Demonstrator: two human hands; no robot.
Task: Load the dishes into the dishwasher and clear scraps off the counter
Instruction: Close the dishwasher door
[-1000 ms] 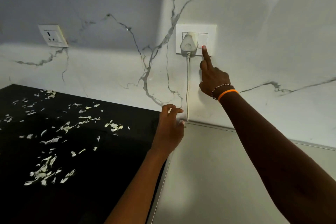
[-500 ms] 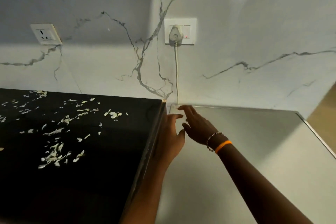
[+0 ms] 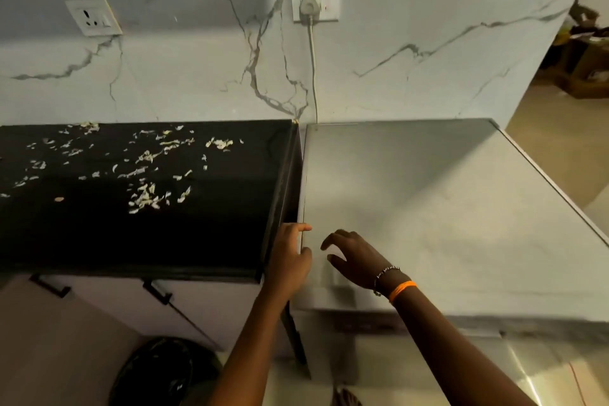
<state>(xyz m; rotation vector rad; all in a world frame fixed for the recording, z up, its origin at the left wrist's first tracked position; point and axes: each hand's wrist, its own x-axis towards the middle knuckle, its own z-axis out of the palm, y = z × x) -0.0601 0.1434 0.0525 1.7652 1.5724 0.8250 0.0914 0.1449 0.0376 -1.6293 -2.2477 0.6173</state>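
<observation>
While both of your hands sit at the near left corner of the dishwasher (image 3: 428, 208), treat this as the moment to get its door open. Your left hand (image 3: 290, 260) rests at the seam between the black counter (image 3: 214, 224) and the steel top, fingers loosely bent against the left edge and gripping nothing that I can make out. Your right hand (image 3: 352, 260) hovers just over the steel with fingers spread and relaxed, empty, an orange band at the wrist.

The door handle likely lies below the front lip, at about 6 o'clock from your right hand, so drop that hand over the edge and feel for it instead of pressing on the top. Keep your left hand out of the narrow gap, where it could be pinched. Step back a little before you pull, so that the door has room to fall open.

The scraps (image 3: 145, 171) lie scattered over the counter from 9 to 11 o'clock of your left hand, well apart from it. A dark bin (image 3: 158, 372) stands on the floor at 7 o'clock; sweep them toward the front edge above it. The plug (image 3: 308, 3) sits in its socket at 12 o'clock. No dishes show.
</observation>
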